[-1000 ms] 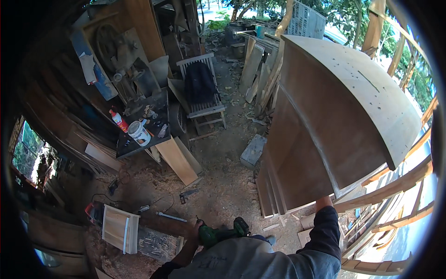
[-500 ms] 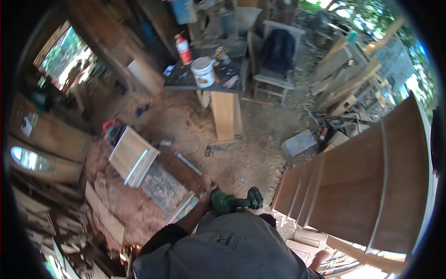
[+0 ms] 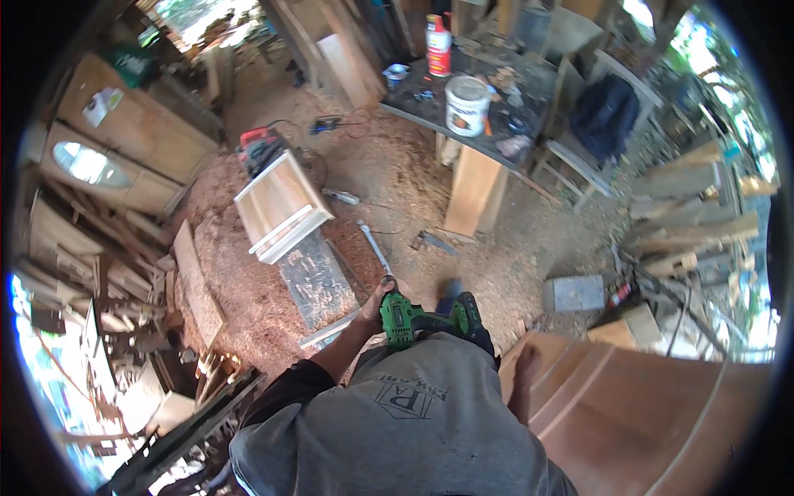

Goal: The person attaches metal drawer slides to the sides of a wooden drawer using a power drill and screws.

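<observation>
At the front of my grey shirt, my left hand (image 3: pixel 379 296) is closed around the front end of a green cordless drill (image 3: pixel 399 321). The drill's handle and black battery point to the right. My right hand (image 3: pixel 527 360) hangs at my right side, its fingers curled and nothing visible in them. Beside it stands a large brown wooden panel (image 3: pixel 628 397) with pale strips across it. Ahead of the drill, a long metal clamp bar (image 3: pixel 375 246) lies on the sawdust. A small wooden drawer-like piece (image 3: pixel 283 207) rests on a dusty board (image 3: pixel 318 285) to the left.
A dark table (image 3: pixel 405 101) at the back carries a white bucket (image 3: pixel 467 106) and a red-and-white spray can (image 3: pixel 438 45). A chair (image 3: pixel 579 164) with dark cloth stands right of it. A handsaw (image 3: pixel 436 241), a red power tool (image 3: pixel 258 149) and a grey block (image 3: pixel 576 293) lie on the ground.
My view has turned to the left, so the table and drawer piece sit farther right. My right hand has come higher in the picture. The drill stays in my left hand.
</observation>
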Motion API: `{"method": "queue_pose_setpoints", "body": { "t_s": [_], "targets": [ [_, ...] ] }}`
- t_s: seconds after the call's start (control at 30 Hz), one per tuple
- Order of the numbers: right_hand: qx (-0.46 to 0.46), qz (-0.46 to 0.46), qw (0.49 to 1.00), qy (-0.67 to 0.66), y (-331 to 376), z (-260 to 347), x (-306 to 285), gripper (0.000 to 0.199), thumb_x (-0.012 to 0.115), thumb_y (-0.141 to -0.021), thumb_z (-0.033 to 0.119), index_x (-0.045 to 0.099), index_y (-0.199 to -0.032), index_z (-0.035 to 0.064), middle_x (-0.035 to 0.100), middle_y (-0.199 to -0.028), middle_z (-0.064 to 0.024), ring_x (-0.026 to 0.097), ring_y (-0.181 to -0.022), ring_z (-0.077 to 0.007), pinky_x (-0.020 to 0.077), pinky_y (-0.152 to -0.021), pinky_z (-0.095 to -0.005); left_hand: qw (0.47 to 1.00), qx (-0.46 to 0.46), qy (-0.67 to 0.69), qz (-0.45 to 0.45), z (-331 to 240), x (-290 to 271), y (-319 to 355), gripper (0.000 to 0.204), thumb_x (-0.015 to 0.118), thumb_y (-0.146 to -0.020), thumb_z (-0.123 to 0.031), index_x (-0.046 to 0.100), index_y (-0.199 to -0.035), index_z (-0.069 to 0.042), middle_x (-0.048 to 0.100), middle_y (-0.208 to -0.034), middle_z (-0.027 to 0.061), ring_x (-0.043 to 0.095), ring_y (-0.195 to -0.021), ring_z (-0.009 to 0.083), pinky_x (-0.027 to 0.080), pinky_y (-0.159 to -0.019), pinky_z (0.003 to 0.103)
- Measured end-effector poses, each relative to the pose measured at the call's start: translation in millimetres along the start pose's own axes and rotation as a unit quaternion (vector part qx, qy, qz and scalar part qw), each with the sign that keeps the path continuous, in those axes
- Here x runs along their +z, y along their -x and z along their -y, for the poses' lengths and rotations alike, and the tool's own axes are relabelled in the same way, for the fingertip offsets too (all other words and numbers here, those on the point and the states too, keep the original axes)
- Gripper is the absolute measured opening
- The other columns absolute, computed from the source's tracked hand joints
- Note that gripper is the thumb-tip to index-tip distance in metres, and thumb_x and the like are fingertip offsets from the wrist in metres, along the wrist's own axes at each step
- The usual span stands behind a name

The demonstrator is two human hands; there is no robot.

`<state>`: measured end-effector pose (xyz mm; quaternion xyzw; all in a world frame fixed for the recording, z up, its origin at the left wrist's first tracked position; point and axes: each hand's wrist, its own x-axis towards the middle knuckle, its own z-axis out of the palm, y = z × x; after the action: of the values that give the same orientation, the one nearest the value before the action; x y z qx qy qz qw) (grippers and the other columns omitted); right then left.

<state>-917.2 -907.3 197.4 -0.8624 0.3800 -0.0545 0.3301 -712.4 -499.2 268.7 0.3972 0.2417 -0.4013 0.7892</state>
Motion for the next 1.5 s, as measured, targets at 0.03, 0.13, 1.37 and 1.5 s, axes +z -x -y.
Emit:
{"method": "queue_pose_setpoints", "body": {
  "t_s": [0.03,0.13,1.37,1.5],
  "targets": [
    [-0.013,0.004,0.999,-0.033,-46,43,-8,0.026,0.055,-0.095,0.017,0.065,-0.089,-0.0061,0.064,-0.081,-0.0259,0.062,-0.066,-0.0350,0.0493,-0.067,-0.0465,1.000,0.011,0.009,-0.007,-5,4,-6,0.064,0.073,-0.077,-0.064,0.068,-0.097,-0.004,0.070,-0.088,0.0125,0.069,-0.080,0.0258,0.057,-0.078,0.040],
    [-0.139,0.036,0.984,-0.109,-135,192,-12,0.019,0.058,-0.097,0.013,0.064,-0.097,-0.0047,0.064,-0.079,-0.0202,0.062,-0.070,-0.0240,0.0514,-0.070,-0.0393,0.995,0.078,0.061,-0.033,-29,14,-15,0.056,0.071,-0.083,-0.059,0.068,-0.095,-0.005,0.070,-0.086,0.0124,0.069,-0.074,0.0254,0.059,-0.072,0.041],
    [-0.285,0.713,0.617,0.175,-104,780,786,0.030,0.063,-0.093,0.006,0.061,-0.122,-0.0032,0.070,-0.093,-0.0064,0.066,-0.069,-0.0111,0.0547,-0.058,-0.0271,0.703,0.309,0.575,-0.283,-326,-227,-170,0.040,0.063,-0.093,-0.050,0.060,-0.098,-0.010,0.064,-0.083,0.0076,0.066,-0.074,0.0232,0.058,-0.070,0.040],
    [-0.386,0.791,0.391,0.269,-117,847,726,0.049,0.064,-0.089,0.002,0.055,-0.138,0.0014,0.069,-0.112,-0.0101,0.068,-0.096,-0.0169,0.0555,-0.083,-0.0296,0.653,0.325,0.623,-0.284,-350,-241,-185,0.038,0.064,-0.092,-0.048,0.058,-0.095,-0.011,0.062,-0.079,0.0058,0.065,-0.071,0.0224,0.058,-0.071,0.042]
  ]
}}
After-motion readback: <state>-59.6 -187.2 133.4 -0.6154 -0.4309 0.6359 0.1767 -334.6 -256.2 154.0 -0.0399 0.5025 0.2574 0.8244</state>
